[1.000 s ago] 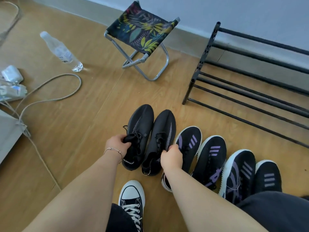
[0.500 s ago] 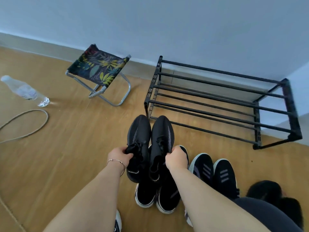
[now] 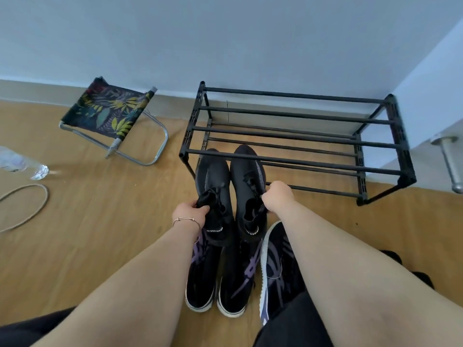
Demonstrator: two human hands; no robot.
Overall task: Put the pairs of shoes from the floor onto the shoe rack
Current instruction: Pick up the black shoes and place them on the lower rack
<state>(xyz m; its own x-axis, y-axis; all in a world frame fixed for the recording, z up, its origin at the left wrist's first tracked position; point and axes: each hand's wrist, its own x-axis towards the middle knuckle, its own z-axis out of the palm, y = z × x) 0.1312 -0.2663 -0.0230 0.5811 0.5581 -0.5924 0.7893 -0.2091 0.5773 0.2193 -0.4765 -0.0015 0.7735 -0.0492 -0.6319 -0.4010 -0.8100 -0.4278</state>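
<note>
I hold a pair of plain black knit shoes, one in each hand. My left hand grips the collar of the left black shoe. My right hand pinches the collar of the right black shoe. Both toes poke under the front top bar of the black metal shoe rack, at its left end, over the lower shelf bars. Below my hands, black sneakers with purple stripes and white soles stand on the wooden floor, with another such sneaker partly hidden by my right arm.
A folding stool with leaf-print fabric stands left of the rack. A plastic bottle and a looped cable lie at the far left. A metal door stopper sits right of the rack by the wall.
Both hands lifted the black pair off the floor and carried it forward; its toes now reach under the rack's front bar. The view tilted up and shifted toward the rack.
</note>
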